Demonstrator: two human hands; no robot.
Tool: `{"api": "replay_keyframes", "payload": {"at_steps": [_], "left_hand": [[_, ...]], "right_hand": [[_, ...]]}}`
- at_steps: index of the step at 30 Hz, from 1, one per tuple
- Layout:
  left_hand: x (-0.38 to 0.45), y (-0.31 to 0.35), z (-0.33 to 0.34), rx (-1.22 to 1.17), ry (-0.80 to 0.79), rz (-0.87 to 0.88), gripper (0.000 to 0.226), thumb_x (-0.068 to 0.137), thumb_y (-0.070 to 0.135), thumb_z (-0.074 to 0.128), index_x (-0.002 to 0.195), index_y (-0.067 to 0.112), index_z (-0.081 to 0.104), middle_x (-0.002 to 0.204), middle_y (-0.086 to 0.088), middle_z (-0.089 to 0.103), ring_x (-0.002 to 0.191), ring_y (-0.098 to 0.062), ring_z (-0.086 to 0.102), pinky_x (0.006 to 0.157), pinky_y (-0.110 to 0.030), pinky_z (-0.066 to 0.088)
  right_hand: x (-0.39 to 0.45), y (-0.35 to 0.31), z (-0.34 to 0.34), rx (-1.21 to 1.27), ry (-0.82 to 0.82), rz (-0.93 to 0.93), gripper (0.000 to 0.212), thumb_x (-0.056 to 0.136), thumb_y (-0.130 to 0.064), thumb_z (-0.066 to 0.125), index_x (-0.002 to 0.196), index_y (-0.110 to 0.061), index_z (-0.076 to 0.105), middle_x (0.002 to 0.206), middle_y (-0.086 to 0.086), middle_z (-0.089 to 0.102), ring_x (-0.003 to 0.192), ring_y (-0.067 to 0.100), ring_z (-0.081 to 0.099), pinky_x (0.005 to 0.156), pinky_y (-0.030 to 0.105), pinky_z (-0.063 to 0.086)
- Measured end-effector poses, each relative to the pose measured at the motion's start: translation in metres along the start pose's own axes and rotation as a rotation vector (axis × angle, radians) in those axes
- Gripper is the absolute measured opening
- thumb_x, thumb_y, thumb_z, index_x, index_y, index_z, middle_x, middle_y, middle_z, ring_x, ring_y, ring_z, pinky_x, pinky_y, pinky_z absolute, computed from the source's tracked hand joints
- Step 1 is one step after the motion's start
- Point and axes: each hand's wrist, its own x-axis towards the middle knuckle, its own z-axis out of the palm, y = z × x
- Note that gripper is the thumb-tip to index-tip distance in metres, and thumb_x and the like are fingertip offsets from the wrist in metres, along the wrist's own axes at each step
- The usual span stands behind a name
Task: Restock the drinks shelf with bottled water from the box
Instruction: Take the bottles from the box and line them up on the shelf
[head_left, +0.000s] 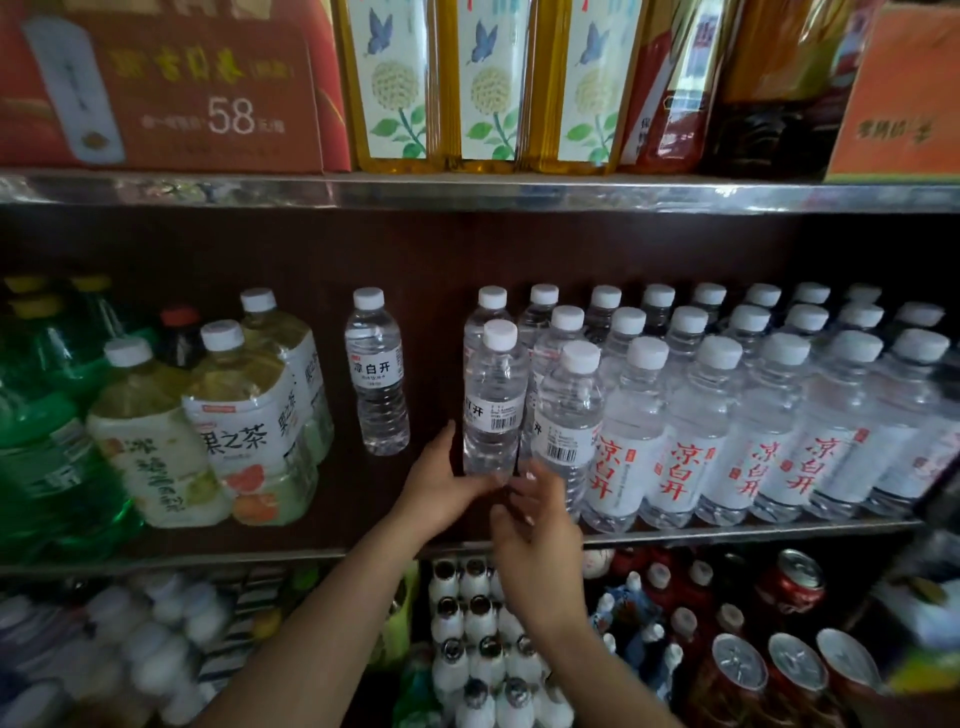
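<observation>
Water bottle (493, 400) stands upright, cap up — left hand (441, 488) grips its base; right hand (535, 525) loose, holding nothing.

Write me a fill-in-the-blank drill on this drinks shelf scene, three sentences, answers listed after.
1. The left hand holds the base of a clear plastic water bottle with a ____ cap.
2. The lone clear water bottle stands to the ____ of the held one.
3. The red cardboard box on the upper steel shelf shows the number ____.

Answers: white; left; 58
</observation>
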Motion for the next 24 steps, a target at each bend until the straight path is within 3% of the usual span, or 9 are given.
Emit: {"api": "replay_keyframes", "payload": {"at_steps": [2, 4, 7, 10, 12, 13, 16, 19, 24], "left_hand": [[-0.019, 0.000, -0.014, 0.006, -0.016, -0.015, 0.070, 0.078, 0.019, 0.076, 0.139, 0.011, 0.044, 0.140, -0.010, 0.049, 0.122, -0.020, 0.052, 0.101, -0.027, 0.041], [-0.036, 0.000, -0.028, 0.062, -0.058, -0.033, 0.050, 0.082, 0.023, 0.072, 0.128, 0.015, 0.056, 0.129, -0.006, 0.059, 0.109, -0.016, 0.061, 0.097, -0.029, 0.047], [-0.069, -0.004, -0.048, 0.119, -0.071, -0.052, 0.044, 0.084, 0.026, 0.070, 0.125, 0.018, 0.059, 0.122, -0.001, 0.063, 0.099, -0.010, 0.063, 0.092, -0.026, 0.049], [-0.092, -0.004, -0.058, 0.030, -0.075, -0.066, 0.067, 0.081, 0.027, 0.074, 0.140, 0.020, 0.042, 0.140, 0.004, 0.048, 0.114, -0.012, 0.056, 0.098, -0.031, 0.046], [-0.091, 0.004, -0.048, -0.078, -0.076, -0.045, 0.095, 0.074, 0.024, 0.080, 0.149, 0.023, 0.022, 0.146, 0.011, 0.032, 0.123, -0.009, 0.043, 0.106, -0.034, 0.039], [-0.085, 0.008, -0.040, -0.139, -0.027, -0.005, 0.103, 0.070, 0.018, 0.083, 0.150, 0.023, 0.018, 0.144, 0.008, 0.037, 0.124, -0.008, 0.042, 0.107, -0.032, 0.037], [-0.059, 0.007, -0.016, -0.169, 0.153, 0.130, 0.084, 0.070, 0.004, 0.080, 0.142, 0.016, 0.037, 0.122, 0.003, 0.056, 0.116, -0.011, 0.053, 0.094, -0.020, 0.041], [-0.038, 0.002, -0.021, -0.091, 0.183, 0.177, 0.060, 0.066, 0.019, 0.085, 0.120, 0.014, 0.059, 0.107, 0.004, 0.069, 0.101, -0.009, 0.065, 0.085, -0.015, 0.049], [-0.009, 0.022, -0.032, -0.010, 0.258, 0.122, 0.072, 0.048, 0.059, 0.082, 0.109, 0.028, 0.060, 0.100, 0.011, 0.071, 0.093, -0.005, 0.067, 0.088, -0.036, 0.055]], "right_hand": [[-0.003, -0.011, -0.016, -0.044, -0.023, 0.006, 0.043, 0.088, -0.007, 0.062, 0.120, -0.029, 0.044, 0.097, -0.023, 0.056, 0.086, -0.015, 0.056, 0.074, 0.003, 0.045], [-0.006, -0.022, -0.025, -0.107, -0.080, 0.030, 0.045, 0.085, -0.012, 0.068, 0.124, -0.024, 0.048, 0.096, -0.017, 0.057, 0.084, -0.007, 0.056, 0.078, 0.013, 0.047], [-0.019, -0.030, -0.035, -0.196, -0.164, 0.078, 0.057, 0.081, -0.018, 0.074, 0.131, -0.019, 0.047, 0.109, -0.005, 0.059, 0.097, 0.008, 0.058, 0.083, 0.020, 0.045], [-0.033, -0.036, -0.039, -0.269, -0.177, 0.043, 0.077, 0.074, -0.024, 0.080, 0.139, -0.018, 0.039, 0.121, -0.001, 0.057, 0.115, 0.017, 0.056, 0.091, 0.026, 0.046], [-0.032, -0.045, -0.027, -0.327, -0.227, 0.023, 0.102, 0.069, -0.024, 0.084, 0.149, -0.017, 0.020, 0.138, 0.005, 0.048, 0.127, 0.021, 0.047, 0.100, 0.030, 0.042], [-0.028, -0.050, -0.017, -0.320, -0.251, 0.025, 0.109, 0.069, -0.019, 0.083, 0.151, -0.020, 0.010, 0.144, 0.008, 0.042, 0.130, 0.023, 0.044, 0.102, 0.032, 0.041], [-0.005, -0.055, 0.011, -0.313, -0.220, -0.012, 0.096, 0.079, 0.001, 0.063, 0.152, -0.025, 0.006, 0.148, 0.015, 0.036, 0.130, 0.029, 0.044, 0.105, 0.032, 0.037], [0.013, -0.043, 0.011, -0.348, -0.178, -0.081, 0.084, 0.081, 0.000, 0.061, 0.150, -0.022, 0.019, 0.137, 0.015, 0.050, 0.120, 0.029, 0.054, 0.101, 0.033, 0.044], [0.036, -0.045, 0.006, -0.336, -0.103, -0.089, 0.054, 0.089, -0.001, 0.053, 0.140, -0.009, 0.037, 0.122, 0.018, 0.061, 0.112, 0.032, 0.059, 0.091, 0.031, 0.045]]}}
